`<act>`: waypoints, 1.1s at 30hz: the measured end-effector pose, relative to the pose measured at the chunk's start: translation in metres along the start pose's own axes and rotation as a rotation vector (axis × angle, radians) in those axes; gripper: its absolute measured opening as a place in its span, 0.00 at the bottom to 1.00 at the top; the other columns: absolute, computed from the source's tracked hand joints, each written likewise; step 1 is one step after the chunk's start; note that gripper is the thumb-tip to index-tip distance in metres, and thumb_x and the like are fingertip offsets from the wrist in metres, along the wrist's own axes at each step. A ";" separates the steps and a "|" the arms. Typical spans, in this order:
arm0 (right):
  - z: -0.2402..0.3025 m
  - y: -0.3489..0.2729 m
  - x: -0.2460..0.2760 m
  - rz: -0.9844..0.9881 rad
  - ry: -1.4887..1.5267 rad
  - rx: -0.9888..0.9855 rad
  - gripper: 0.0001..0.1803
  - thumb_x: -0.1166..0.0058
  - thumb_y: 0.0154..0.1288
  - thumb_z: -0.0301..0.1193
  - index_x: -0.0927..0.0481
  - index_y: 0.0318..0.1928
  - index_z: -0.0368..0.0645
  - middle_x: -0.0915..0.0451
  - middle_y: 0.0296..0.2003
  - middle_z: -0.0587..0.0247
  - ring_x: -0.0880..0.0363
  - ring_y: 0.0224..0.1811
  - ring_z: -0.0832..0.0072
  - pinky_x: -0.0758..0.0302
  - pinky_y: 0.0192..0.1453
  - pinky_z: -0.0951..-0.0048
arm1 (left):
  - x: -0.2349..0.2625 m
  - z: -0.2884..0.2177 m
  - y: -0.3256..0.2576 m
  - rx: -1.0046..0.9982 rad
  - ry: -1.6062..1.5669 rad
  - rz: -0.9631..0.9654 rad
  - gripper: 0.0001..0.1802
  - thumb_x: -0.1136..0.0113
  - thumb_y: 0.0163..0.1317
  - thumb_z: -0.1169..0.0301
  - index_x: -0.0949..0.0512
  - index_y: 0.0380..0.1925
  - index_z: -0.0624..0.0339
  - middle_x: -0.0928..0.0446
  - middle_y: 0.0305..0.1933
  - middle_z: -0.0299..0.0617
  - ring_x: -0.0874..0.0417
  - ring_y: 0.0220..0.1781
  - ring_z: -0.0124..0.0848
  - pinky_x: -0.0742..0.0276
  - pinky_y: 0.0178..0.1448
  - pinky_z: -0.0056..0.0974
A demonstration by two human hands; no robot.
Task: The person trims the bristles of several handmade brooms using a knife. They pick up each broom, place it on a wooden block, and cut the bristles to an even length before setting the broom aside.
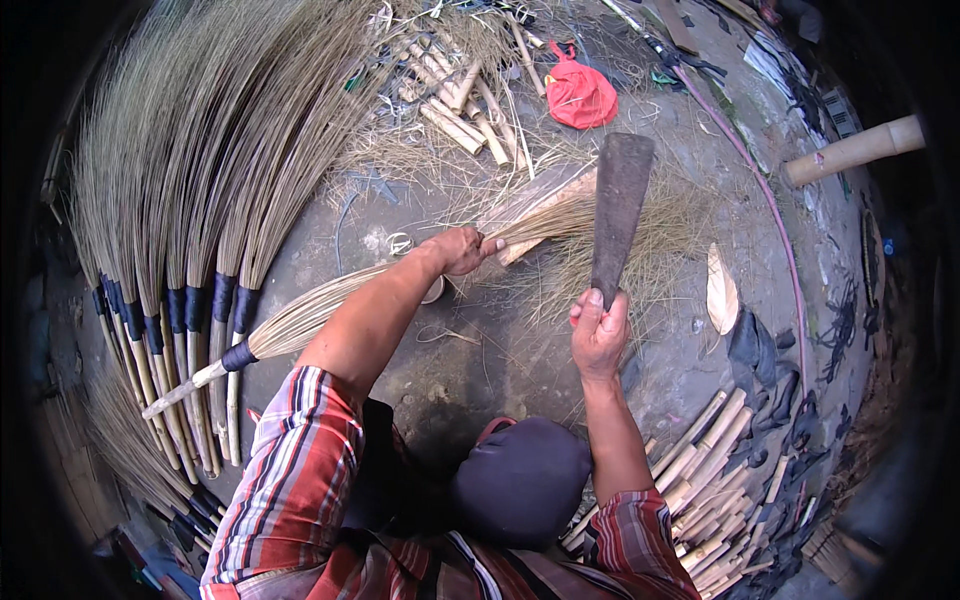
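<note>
Lying across a wooden block on the ground, a broom is clamped near its bristle tips by the left hand, while a broad cleaver is gripped upright in the closed right hand.

Dull rusty metal blade (straw broom)

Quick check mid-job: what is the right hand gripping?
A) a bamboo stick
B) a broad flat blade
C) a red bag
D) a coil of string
B: the right hand is closed around the handle of a broad flat blade raised over the broom bristles, which the left hand holds on a wooden block.
</note>
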State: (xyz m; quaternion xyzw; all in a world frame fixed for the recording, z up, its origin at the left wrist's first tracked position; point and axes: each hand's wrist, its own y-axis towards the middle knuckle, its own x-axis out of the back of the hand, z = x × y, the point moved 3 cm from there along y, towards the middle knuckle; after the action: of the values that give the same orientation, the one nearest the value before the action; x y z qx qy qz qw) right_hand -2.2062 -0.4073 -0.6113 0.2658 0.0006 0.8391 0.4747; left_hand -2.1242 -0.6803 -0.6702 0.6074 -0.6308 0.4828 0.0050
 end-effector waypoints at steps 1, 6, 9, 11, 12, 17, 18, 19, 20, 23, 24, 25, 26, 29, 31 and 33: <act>-0.004 0.008 -0.010 -0.038 0.033 0.050 0.08 0.52 0.81 0.31 0.28 0.45 0.39 0.21 0.25 0.60 0.18 0.24 0.70 0.23 0.28 0.68 | 0.001 -0.001 -0.001 -0.007 -0.006 -0.001 0.44 0.63 0.77 0.34 0.17 0.44 0.69 0.16 0.43 0.65 0.16 0.51 0.59 0.23 0.62 0.52; -0.031 0.028 -0.046 0.478 -0.580 -0.278 0.13 0.52 0.80 0.36 0.29 0.49 0.38 0.17 0.30 0.41 0.16 0.30 0.42 0.21 0.37 0.49 | 0.003 -0.008 -0.008 0.002 0.009 0.027 0.44 0.65 0.78 0.34 0.18 0.45 0.69 0.16 0.44 0.66 0.16 0.53 0.59 0.24 0.63 0.52; -0.023 0.039 -0.034 0.451 -0.463 -0.248 0.15 0.53 0.79 0.39 0.27 0.46 0.39 0.18 0.30 0.35 0.17 0.35 0.36 0.24 0.39 0.40 | 0.000 -0.015 -0.014 0.017 0.068 -0.044 0.42 0.65 0.79 0.37 0.18 0.46 0.68 0.16 0.49 0.65 0.17 0.57 0.59 0.24 0.65 0.54; -0.012 0.045 -0.026 0.330 -0.391 -0.128 0.15 0.54 0.80 0.39 0.26 0.43 0.38 0.19 0.27 0.39 0.17 0.30 0.39 0.25 0.35 0.42 | -0.001 -0.017 -0.015 0.071 0.111 -0.059 0.39 0.64 0.79 0.39 0.17 0.51 0.64 0.17 0.54 0.62 0.17 0.61 0.57 0.24 0.67 0.54; -0.009 0.047 -0.023 0.262 -0.330 -0.125 0.15 0.54 0.80 0.39 0.26 0.43 0.39 0.20 0.26 0.40 0.17 0.29 0.40 0.25 0.34 0.43 | -0.001 -0.019 -0.016 0.083 0.116 -0.064 0.38 0.64 0.79 0.39 0.17 0.51 0.63 0.16 0.53 0.62 0.17 0.60 0.57 0.23 0.66 0.54; -0.009 0.046 -0.038 0.355 -0.390 -0.215 0.15 0.55 0.81 0.39 0.27 0.42 0.39 0.21 0.23 0.43 0.18 0.26 0.42 0.23 0.33 0.47 | -0.005 -0.024 -0.025 0.096 0.136 -0.147 0.36 0.60 0.78 0.38 0.16 0.50 0.60 0.15 0.50 0.59 0.14 0.55 0.57 0.20 0.61 0.56; -0.015 0.046 -0.042 0.492 -0.546 -0.337 0.14 0.55 0.81 0.39 0.27 0.42 0.40 0.21 0.23 0.42 0.18 0.27 0.41 0.23 0.33 0.46 | -0.005 -0.024 -0.026 0.096 0.141 -0.167 0.36 0.60 0.77 0.38 0.17 0.50 0.59 0.14 0.49 0.59 0.14 0.55 0.57 0.19 0.60 0.56; -0.014 0.049 -0.043 0.491 -0.574 -0.264 0.14 0.55 0.80 0.39 0.27 0.43 0.39 0.20 0.24 0.41 0.17 0.30 0.39 0.22 0.36 0.44 | -0.007 -0.024 -0.028 0.085 0.147 -0.175 0.36 0.60 0.77 0.37 0.18 0.51 0.58 0.14 0.48 0.59 0.13 0.54 0.57 0.19 0.59 0.56; -0.014 0.052 -0.041 0.441 -0.505 -0.243 0.14 0.54 0.80 0.39 0.27 0.43 0.39 0.20 0.25 0.41 0.17 0.31 0.39 0.22 0.36 0.44 | -0.009 -0.025 -0.029 0.081 0.160 -0.193 0.36 0.61 0.78 0.37 0.19 0.53 0.58 0.14 0.47 0.59 0.13 0.53 0.57 0.18 0.57 0.56; -0.018 0.055 -0.034 0.434 -0.394 -0.375 0.15 0.52 0.79 0.39 0.26 0.42 0.40 0.18 0.28 0.44 0.16 0.32 0.42 0.24 0.35 0.46 | -0.015 -0.024 -0.031 0.098 0.151 -0.210 0.34 0.60 0.77 0.38 0.20 0.54 0.56 0.14 0.46 0.60 0.13 0.52 0.58 0.18 0.55 0.56; -0.014 0.057 -0.030 0.329 -0.280 -0.293 0.14 0.53 0.80 0.39 0.26 0.42 0.40 0.18 0.28 0.44 0.16 0.32 0.43 0.24 0.35 0.47 | -0.013 -0.023 -0.029 0.092 0.150 -0.241 0.33 0.60 0.77 0.38 0.20 0.54 0.55 0.14 0.46 0.60 0.13 0.52 0.58 0.18 0.55 0.57; -0.012 0.056 -0.029 0.247 -0.215 -0.254 0.14 0.53 0.80 0.39 0.26 0.42 0.40 0.18 0.27 0.45 0.16 0.31 0.44 0.24 0.34 0.48 | -0.015 -0.023 -0.031 0.079 0.149 -0.311 0.30 0.55 0.77 0.40 0.19 0.49 0.55 0.13 0.42 0.57 0.11 0.47 0.56 0.17 0.52 0.57; -0.010 0.054 -0.027 0.170 -0.147 -0.222 0.14 0.53 0.80 0.39 0.26 0.42 0.40 0.18 0.27 0.46 0.16 0.31 0.45 0.25 0.34 0.48 | -0.016 -0.023 -0.030 0.087 0.150 -0.303 0.30 0.55 0.77 0.40 0.19 0.49 0.55 0.13 0.42 0.57 0.11 0.47 0.56 0.17 0.51 0.57; -0.012 0.045 -0.038 0.232 -0.231 -0.272 0.13 0.55 0.81 0.38 0.27 0.46 0.41 0.20 0.25 0.53 0.16 0.26 0.62 0.26 0.25 0.58 | -0.019 -0.022 -0.029 0.089 0.157 -0.291 0.30 0.56 0.77 0.40 0.20 0.50 0.55 0.13 0.42 0.58 0.11 0.47 0.57 0.17 0.51 0.57; -0.012 0.043 -0.044 0.377 -0.528 -0.137 0.13 0.54 0.81 0.38 0.26 0.47 0.40 0.21 0.24 0.52 0.17 0.23 0.65 0.26 0.24 0.58 | -0.019 -0.023 -0.029 0.077 0.153 -0.302 0.32 0.59 0.77 0.38 0.21 0.50 0.56 0.14 0.41 0.59 0.12 0.46 0.59 0.17 0.50 0.58; -0.015 0.042 -0.042 0.370 -0.459 -0.208 0.13 0.52 0.79 0.39 0.26 0.44 0.40 0.18 0.29 0.41 0.17 0.33 0.44 0.25 0.34 0.45 | -0.019 -0.024 -0.030 0.075 0.169 -0.320 0.32 0.59 0.77 0.38 0.21 0.50 0.56 0.14 0.40 0.59 0.12 0.46 0.59 0.17 0.49 0.58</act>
State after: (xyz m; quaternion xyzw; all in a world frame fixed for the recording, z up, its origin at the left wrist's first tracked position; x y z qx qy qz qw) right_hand -2.2289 -0.4602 -0.6324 0.3941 -0.2408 0.8248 0.3263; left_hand -2.1104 -0.6449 -0.6505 0.6571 -0.5050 0.5484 0.1119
